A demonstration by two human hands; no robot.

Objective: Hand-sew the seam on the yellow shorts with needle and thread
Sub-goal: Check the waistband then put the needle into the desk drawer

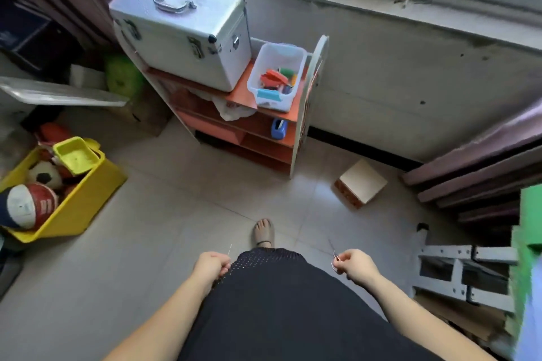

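Observation:
My left hand (212,267) is closed at the left edge of my dark skirt, pinching a thin needle (230,249) that points up from the fingertips. My right hand (355,268) is held apart on the right side of my lap. Its thumb and forefinger pinch a fine thread (333,258) that loops at the fingertips, with a short end sticking up. I cannot make out any thread running between the two hands. No yellow shorts are in view.
My bare foot (264,233) rests on the tiled floor ahead. An orange shelf (264,138) carries a silver case (181,29) and a clear bin (277,76). A yellow crate of balls (85,202) stands left, a small box (362,183) lies right, and a white metal frame (457,275) is near my right arm.

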